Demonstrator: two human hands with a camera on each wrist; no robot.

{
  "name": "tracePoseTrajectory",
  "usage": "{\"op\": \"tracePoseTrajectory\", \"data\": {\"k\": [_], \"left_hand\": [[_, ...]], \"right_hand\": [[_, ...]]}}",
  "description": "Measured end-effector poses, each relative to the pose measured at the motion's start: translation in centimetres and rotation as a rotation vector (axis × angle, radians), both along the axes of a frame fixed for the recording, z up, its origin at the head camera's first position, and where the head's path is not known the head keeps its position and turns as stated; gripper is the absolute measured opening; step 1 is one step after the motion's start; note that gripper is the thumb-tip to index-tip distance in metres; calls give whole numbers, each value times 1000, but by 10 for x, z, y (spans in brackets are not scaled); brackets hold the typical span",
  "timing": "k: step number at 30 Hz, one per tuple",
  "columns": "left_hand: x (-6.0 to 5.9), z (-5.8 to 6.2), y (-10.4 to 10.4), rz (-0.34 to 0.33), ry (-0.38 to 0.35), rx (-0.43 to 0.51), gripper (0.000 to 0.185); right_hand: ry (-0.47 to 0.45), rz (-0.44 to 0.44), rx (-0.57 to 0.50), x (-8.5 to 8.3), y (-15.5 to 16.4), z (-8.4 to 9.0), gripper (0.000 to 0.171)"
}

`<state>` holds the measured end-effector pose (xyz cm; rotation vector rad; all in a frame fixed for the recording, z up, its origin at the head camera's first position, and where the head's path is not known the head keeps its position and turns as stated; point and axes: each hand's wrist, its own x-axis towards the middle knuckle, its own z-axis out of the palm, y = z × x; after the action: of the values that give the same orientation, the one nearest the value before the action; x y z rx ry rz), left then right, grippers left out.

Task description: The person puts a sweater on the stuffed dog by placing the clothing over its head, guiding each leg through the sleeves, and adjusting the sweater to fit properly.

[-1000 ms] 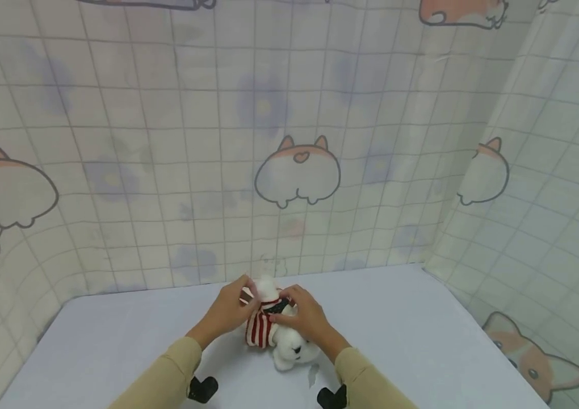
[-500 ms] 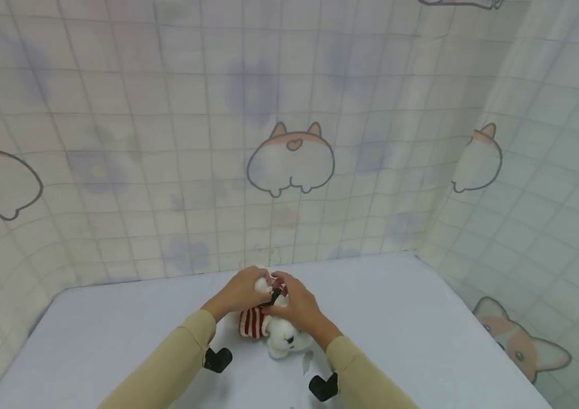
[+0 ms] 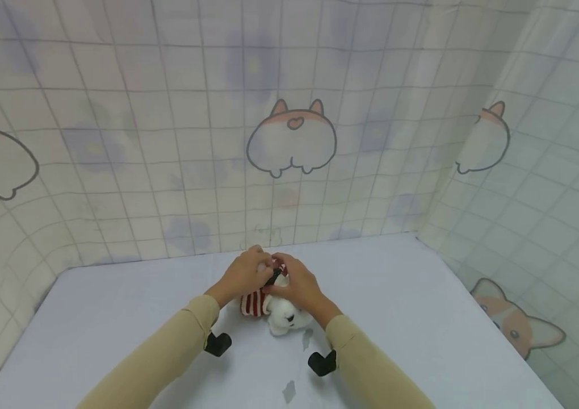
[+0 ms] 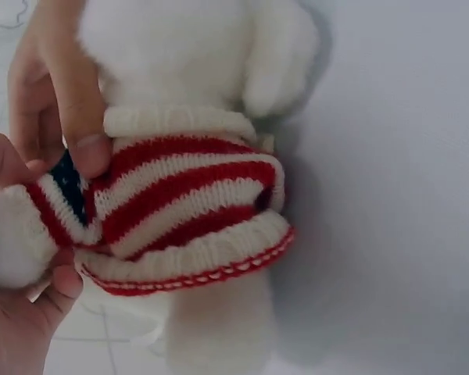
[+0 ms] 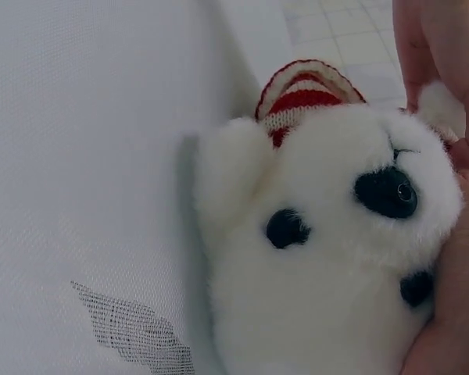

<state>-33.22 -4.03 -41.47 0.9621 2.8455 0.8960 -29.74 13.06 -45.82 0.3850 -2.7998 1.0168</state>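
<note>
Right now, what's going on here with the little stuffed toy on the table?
A person in tan sleeves is handling a white plush dog that lies on a pale table. The toy wears a red-and-white striped sweater. The left hand grips one of the toy's limbs where it comes out of the sweater, and the right hand pinches the knit beside it, thumb pressed on the fabric. The toy's face points toward the person.

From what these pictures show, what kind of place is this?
Probably a small tabletop booth set up for recording, not a lived-in room. A pale table is enclosed by a grid curtain with cartoon corgis, and two hands handle a white plush toy in a striped sweater.
</note>
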Motion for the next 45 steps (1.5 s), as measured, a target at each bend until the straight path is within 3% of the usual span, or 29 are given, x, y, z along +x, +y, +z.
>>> {"op": "tracePoseTrajectory", "data": {"k": [2,6,9,15,24,28,31,37,41,45], "left_hand": [[0,-1,-6,25,6,40,7],[-1,-2,-25,69,9,205,19],[1,-6,-41,99,-25,276,28],[8,-17,-61,128,-115,248,39],[14,-39,-67,82,-192,152,37],[14,-49,-69,63,-196,143,34],[13,-53,-71,33,-145,150,30],[11,-43,-72,60,-72,176,26],[6,-22,-72,106,-39,196,26],[0,5,-68,95,3,220,26]], "right_hand": [[7,15,-1,0,-1,2,72],[9,26,22,-1,-4,8,65],[1,33,65,-1,-8,16,63],[39,51,118,-6,-17,35,68],[47,39,242,-15,-33,55,57],[37,46,226,-15,-38,59,43],[57,43,182,-13,-38,65,38],[112,12,121,-10,-30,70,39],[134,-12,40,-9,-20,74,38],[124,-43,-34,-7,-8,75,34]]}}
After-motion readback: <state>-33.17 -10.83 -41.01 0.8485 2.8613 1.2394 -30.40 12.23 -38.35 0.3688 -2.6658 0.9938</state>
